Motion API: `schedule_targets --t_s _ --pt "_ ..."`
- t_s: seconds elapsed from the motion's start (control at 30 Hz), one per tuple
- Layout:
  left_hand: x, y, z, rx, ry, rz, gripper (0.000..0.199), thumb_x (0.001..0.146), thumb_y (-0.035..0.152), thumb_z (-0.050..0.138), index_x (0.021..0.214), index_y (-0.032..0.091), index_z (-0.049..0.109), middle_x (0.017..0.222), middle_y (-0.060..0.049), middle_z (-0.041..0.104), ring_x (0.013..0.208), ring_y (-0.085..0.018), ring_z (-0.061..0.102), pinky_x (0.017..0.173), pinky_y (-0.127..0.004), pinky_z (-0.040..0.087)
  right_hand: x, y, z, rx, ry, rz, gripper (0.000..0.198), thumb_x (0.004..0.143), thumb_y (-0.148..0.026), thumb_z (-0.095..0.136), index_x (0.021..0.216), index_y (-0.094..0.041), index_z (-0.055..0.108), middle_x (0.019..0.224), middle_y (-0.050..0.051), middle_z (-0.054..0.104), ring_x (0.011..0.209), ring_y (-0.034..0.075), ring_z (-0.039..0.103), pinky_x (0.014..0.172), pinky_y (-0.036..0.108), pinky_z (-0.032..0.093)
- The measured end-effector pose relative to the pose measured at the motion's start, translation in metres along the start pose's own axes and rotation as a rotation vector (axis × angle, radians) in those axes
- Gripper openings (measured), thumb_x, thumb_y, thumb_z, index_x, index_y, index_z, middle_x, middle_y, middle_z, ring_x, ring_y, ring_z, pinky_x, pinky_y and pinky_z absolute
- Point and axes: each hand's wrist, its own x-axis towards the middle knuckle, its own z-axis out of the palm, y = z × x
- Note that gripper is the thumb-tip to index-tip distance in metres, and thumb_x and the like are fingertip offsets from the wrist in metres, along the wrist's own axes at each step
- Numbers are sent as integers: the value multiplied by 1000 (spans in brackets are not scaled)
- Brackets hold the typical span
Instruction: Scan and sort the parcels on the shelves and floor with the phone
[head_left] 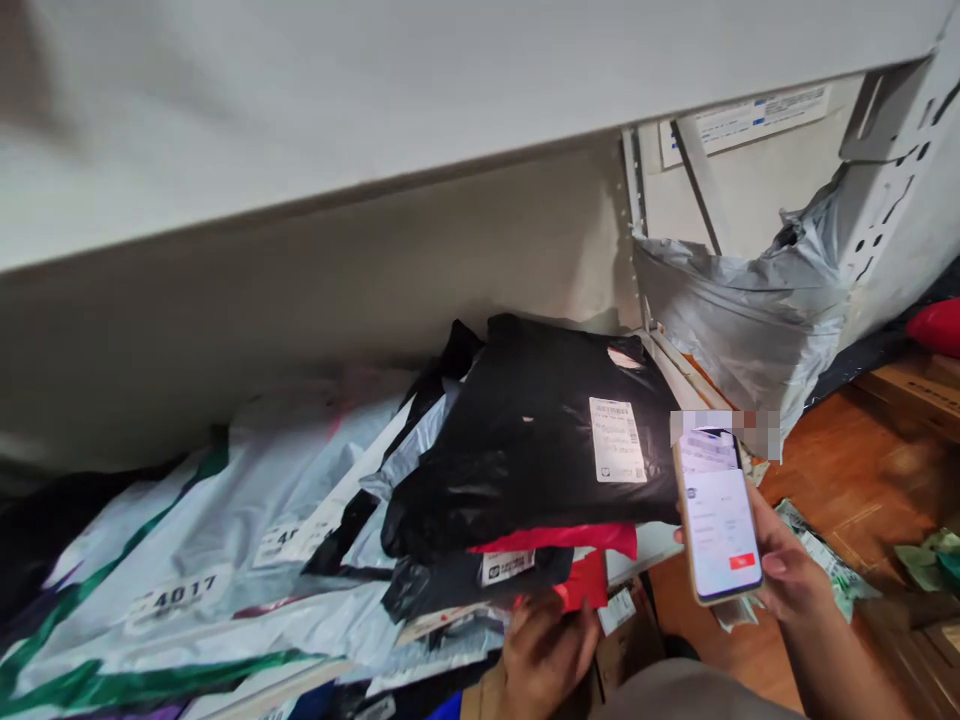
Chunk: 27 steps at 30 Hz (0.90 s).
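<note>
A smartphone (716, 530) with a lit screen and a red button low on it is gripped by my right hand (791, 560), tilted toward me. At the shelf's front edge, my left hand (551, 645) has its fingers curled closed against a red plastic parcel (585, 585); whether they pinch it or something else is hidden. Just above lies a large black plastic parcel (517, 440) with a white shipping label (619, 440). It rests on further black and red parcels in the pile.
White and green mailer bags (187, 580) fill the shelf's left side, one marked 4017. A grey plastic bag (750, 310) hangs by the perforated metal post (892, 170). Overhead runs an upper shelf (375, 90). More packages and a cardboard box (911, 395) are on the right.
</note>
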Motion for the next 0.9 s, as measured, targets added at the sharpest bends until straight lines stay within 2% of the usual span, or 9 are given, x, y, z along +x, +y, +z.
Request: schedule_targets --t_s 0.07,0.13,0.27,0.33,0.4,0.47,0.67,0.8,0.9 --pt "-2 -3 -3 50 35 130 22 71 8 76 74 23 60 77 2 56 64 -10 63 58 -22 54 -7 -1 -15 -43 81 -21 90 55 -34 81 140 -30 54 123 13 72 108 40 69 93 57 51" --pt "1 -10 -16 118 109 157 23 70 5 72 77 22 58 78 2 55 63 -10 62 58 -23 52 -16 1 -27 -70 162 -55 85 56 -36 82 137 -31 56 125 13 71 108 39 69 94 58 50" --pt "1 -31 -49 151 176 72 19 67 14 75 70 20 57 66 3 56 55 -11 57 57 -26 48 -42 15 -42 -104 260 -106 77 59 -36 79 133 -31 59 128 12 70 109 39 67 89 55 52" --pt "-6 -40 -63 159 167 -59 19 66 23 75 65 20 57 62 2 56 55 -13 56 59 -29 47 -60 30 -42 -130 304 -111 75 60 -36 78 133 -31 60 127 11 70 108 39 67 85 53 53" --pt "-14 -47 -77 139 115 -192 21 66 31 73 62 20 55 61 1 56 59 -16 56 64 -32 47 -80 48 -36 -156 364 -138 73 63 -35 76 134 -31 60 129 10 70 110 38 66 86 51 53" --pt "-22 -51 -93 112 60 -229 21 70 34 70 64 21 54 64 -1 56 67 -18 57 71 -35 46 -101 69 -24 -157 428 -195 71 65 -35 74 135 -32 59 132 9 69 113 37 65 90 52 52" --pt "-50 -62 -165 65 -26 -34 15 82 28 66 72 21 57 70 -3 58 79 -22 56 77 -36 42 -182 143 6 10 520 -278 79 63 -36 71 140 -32 55 129 9 71 116 40 65 92 57 53" --pt "-98 -79 -216 33 -112 -44 18 84 32 63 72 21 56 69 -2 57 80 -22 57 75 -36 45 -256 190 16 64 699 -454 72 64 -34 69 135 -31 59 120 7 76 113 37 68 93 53 54" --pt "-137 -90 -247 -7 -203 -62 15 87 34 61 83 19 58 75 -3 58 84 -22 59 74 -34 49 -318 211 32 61 845 -548 63 65 -33 69 128 -30 63 116 4 77 105 30 72 90 45 57"
